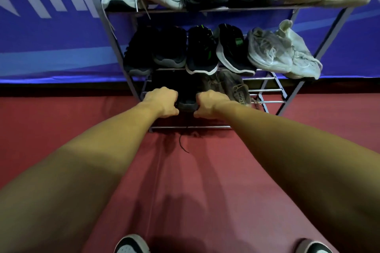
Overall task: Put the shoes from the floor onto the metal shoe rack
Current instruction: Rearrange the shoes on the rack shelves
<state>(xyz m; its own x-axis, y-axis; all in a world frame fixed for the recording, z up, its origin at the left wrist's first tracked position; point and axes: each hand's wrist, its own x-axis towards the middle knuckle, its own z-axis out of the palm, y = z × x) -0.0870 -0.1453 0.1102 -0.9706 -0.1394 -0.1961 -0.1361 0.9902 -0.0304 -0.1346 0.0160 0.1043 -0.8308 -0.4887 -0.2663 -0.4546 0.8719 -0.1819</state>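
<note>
Two hands [161, 100] [211, 103], one black shoe [187, 98]

Red floor [61, 121] meets a blue banner wall [51, 33] with white stripes; dim light.

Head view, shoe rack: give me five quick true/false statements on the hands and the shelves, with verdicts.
1. Both hands, left and right, are at a dark shoe on the bottom shelf. True.
2. The middle shelf is empty. False: it holds a row of shoes, including a black pair with green accents and a pale grey pair.
3. A brownish shoe sits to the right of the dark shoe. True.
4. The metal shoe rack stands against a red wall. False: the backdrop behind it is blue; the floor is red.
5. A black lace hangs past the rack's front bar onto the floor. True.
</note>
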